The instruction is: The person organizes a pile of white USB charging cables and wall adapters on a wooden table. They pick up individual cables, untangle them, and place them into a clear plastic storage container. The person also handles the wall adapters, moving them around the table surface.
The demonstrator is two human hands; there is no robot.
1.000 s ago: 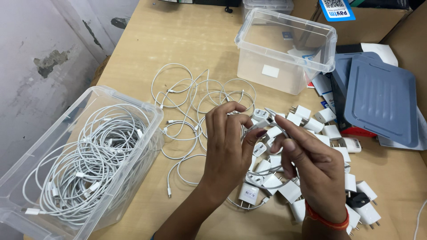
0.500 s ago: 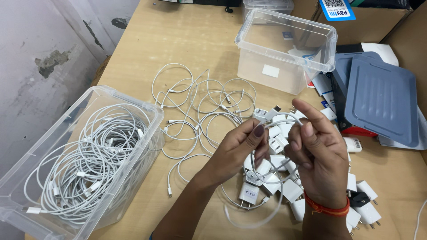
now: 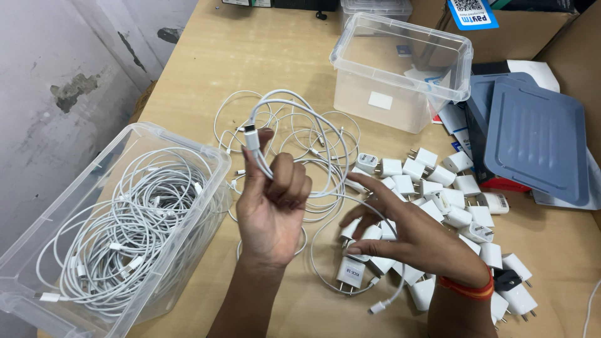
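Observation:
My left hand (image 3: 273,200) is raised over the table and closed around a white charging cable (image 3: 294,107), with one plug end sticking up between thumb and fingers. The cable loops up and trails down to the right, its other end lying near the table's front edge. My right hand (image 3: 413,241) hovers just above a pile of white plug adapters (image 3: 438,200), fingers spread, with the cable running under its fingertips. More loose white cables (image 3: 313,141) lie coiled on the wooden table behind my hands.
A clear plastic bin (image 3: 37,263) at the left holds several coiled white cables. An empty clear bin (image 3: 350,69) stands at the back. Blue-grey lids (image 3: 538,144) lie at the right, with cardboard boxes behind. A grey wall borders the left side.
My left hand has lifted up and to the left, pulling one cable out of the pile. My right hand has opened and dropped lower toward the adapters.

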